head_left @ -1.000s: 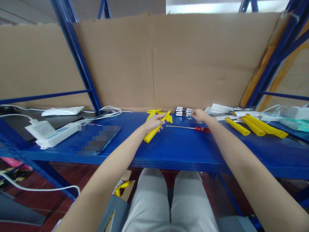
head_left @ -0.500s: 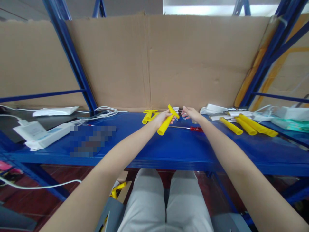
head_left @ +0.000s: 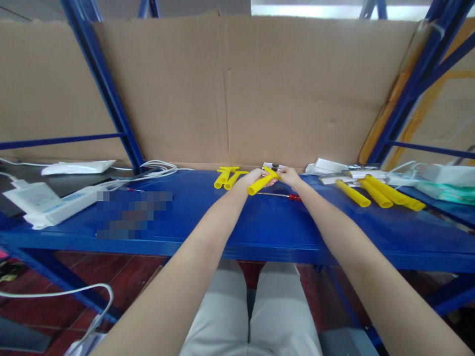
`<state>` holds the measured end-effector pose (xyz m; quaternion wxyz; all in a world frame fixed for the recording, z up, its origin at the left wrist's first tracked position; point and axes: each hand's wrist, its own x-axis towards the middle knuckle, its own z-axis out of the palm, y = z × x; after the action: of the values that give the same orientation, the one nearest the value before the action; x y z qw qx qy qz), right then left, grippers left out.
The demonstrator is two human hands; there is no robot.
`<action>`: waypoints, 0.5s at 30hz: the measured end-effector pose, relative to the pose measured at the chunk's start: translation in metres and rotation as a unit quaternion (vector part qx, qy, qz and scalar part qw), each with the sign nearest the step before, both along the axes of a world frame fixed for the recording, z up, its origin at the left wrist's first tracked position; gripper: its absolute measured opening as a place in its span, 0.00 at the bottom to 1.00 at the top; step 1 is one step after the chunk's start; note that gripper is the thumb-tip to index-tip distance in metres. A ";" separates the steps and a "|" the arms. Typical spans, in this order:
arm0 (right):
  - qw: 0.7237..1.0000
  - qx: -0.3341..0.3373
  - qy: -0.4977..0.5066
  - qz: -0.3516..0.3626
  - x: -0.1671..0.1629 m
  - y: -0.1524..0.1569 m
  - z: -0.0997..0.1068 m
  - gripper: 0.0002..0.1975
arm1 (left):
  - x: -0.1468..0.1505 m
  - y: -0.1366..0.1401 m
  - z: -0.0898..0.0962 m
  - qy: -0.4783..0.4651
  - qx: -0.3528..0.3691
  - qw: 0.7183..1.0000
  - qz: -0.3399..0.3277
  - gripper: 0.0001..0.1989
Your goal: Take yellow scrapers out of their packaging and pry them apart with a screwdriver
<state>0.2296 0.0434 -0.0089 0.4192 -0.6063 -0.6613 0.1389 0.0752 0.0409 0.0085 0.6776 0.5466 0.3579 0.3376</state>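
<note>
My left hand point(head_left: 256, 177) is closed around a yellow T-shaped plastic handle point(head_left: 259, 185), whose hollow round end points down toward me. At the crossbar's far right end, my right hand point(head_left: 289, 178) meets the handle with its fingers pinched together; anything small between them is hidden. Just under the hands lies a screwdriver point(head_left: 294, 197) with a red grip and a thin metal shaft. Two more yellow T-shaped handles point(head_left: 223, 179) rest on the blue shelf left of my left hand. White and black small pieces point(head_left: 273, 165) lie behind my hands, partly covered.
Several yellow tubular pieces point(head_left: 376, 193) and white packets point(head_left: 326, 166) lie at the right. A white power strip point(head_left: 61, 207) with cables stands at the left. A cardboard sheet point(head_left: 282, 94) closes the back; blue posts point(head_left: 100, 84) rise at the sides of the blue shelf point(head_left: 270, 232).
My left hand has tilted the yellow handle flatter and moved it slightly away from me. My right hand has come in to the crossbar's end. The view has shifted a little.
</note>
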 end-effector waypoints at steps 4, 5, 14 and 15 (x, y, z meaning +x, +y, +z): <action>0.998 -0.017 -0.059 -0.015 0.001 0.005 -0.004 0.07 | 0.000 0.010 -0.008 -0.018 -0.081 0.997 -0.001 0.13; 0.997 -0.023 -0.071 -0.019 0.002 0.006 -0.005 0.06 | 0.000 0.011 -0.009 -0.013 -0.090 0.996 0.004 0.13; 0.993 -0.048 -0.100 -0.035 0.004 0.014 -0.010 0.09 | -0.001 -0.008 0.001 0.014 -0.100 0.995 0.017 0.17; 0.993 -0.049 -0.100 -0.035 0.003 0.015 -0.010 0.09 | -0.001 -0.009 0.002 0.015 -0.099 0.995 0.018 0.18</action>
<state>0.2329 0.0583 -0.0189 0.3252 -0.6598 -0.6707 0.0956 0.0744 0.0315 0.0107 0.7167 0.4756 0.4093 0.3043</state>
